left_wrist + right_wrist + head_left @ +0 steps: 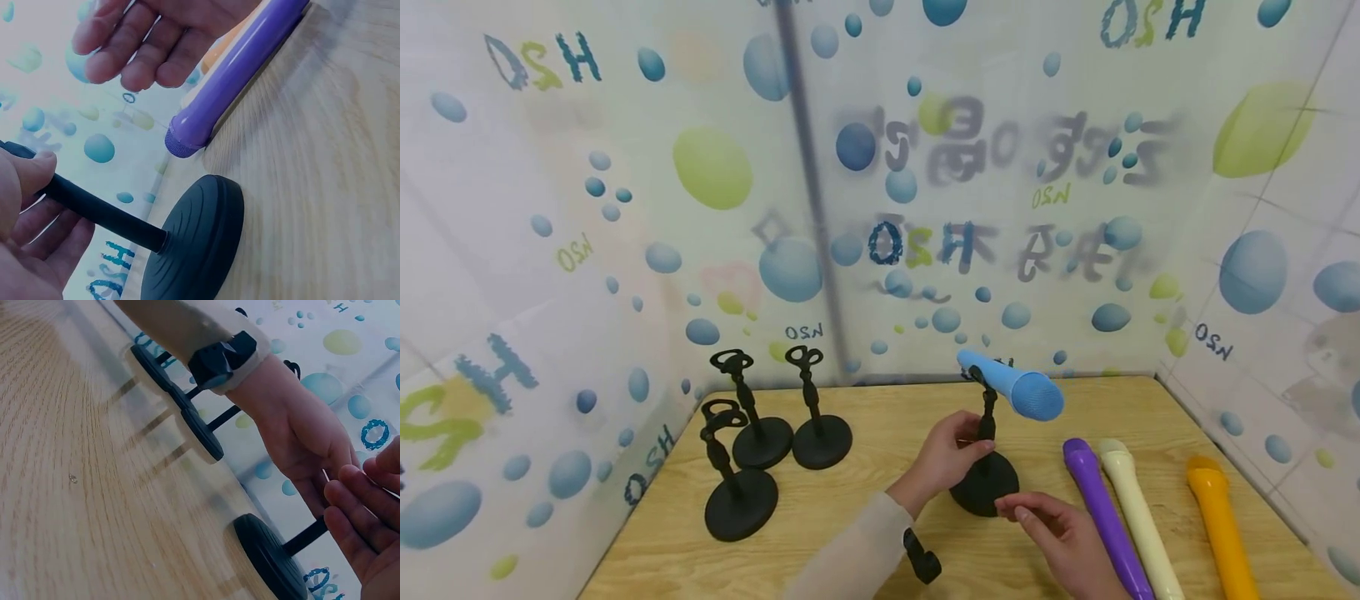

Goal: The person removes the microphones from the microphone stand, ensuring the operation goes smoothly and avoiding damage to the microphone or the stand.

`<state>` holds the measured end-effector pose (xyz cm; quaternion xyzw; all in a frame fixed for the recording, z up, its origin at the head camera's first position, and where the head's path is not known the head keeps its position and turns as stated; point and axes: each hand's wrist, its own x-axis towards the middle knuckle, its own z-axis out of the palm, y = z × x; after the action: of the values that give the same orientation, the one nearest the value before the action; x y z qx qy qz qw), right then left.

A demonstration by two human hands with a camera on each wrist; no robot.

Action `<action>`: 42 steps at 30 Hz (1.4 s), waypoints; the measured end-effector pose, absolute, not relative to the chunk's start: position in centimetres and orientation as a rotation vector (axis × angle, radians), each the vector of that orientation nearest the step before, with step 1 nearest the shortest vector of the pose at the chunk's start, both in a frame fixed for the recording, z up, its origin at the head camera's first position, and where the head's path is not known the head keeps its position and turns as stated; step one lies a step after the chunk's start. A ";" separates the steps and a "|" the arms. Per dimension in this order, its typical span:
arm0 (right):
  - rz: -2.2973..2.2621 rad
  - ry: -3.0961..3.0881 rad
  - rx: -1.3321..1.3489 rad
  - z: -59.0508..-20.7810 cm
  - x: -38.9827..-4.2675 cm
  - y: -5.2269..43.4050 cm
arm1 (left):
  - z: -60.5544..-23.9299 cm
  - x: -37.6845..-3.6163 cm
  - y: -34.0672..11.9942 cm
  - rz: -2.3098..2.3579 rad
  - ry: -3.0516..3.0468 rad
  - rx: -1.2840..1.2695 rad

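My left hand [946, 457] grips the pole of a black microphone stand [987, 492], thumb on one side and fingers around the other. A blue microphone [1011, 385] sits tilted in the clip on top of this stand, its mesh head pointing right. In the left wrist view the stand's round base [197, 234] shows below the left hand [34, 215]. My right hand [1062, 533] hovers at the base's near right edge, fingers loosely bent and holding nothing. The right wrist view shows the right hand [369, 519] overlapping the pole.
Three black stands with vacant clips, among them a front one [741, 504], stand at the left of the wooden table [865, 500]. To the right lie a purple microphone [1107, 517], a cream one [1138, 517] and an orange one [1222, 525]. A patterned curtain [880, 333] closes off the back.
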<state>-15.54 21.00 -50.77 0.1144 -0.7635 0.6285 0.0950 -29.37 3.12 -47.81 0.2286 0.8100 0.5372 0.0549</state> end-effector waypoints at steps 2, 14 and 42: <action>1.871 -2.254 0.344 -50.8 -15.5 21.0 | -47.8 -29.1 2.4 1.632 2.450 0.708; 1.802 -2.252 0.278 -50.4 -15.4 20.7 | -47.9 -28.2 -1.0 1.613 2.239 0.875; 1.500 -2.228 0.463 -43.6 -13.4 21.2 | -48.6 -27.3 -5.8 1.407 1.768 1.223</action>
<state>-13.44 21.21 -43.57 0.1661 -0.7998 0.5384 0.2068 -27.28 -5.76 -48.62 0.4567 0.6601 0.5254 0.2823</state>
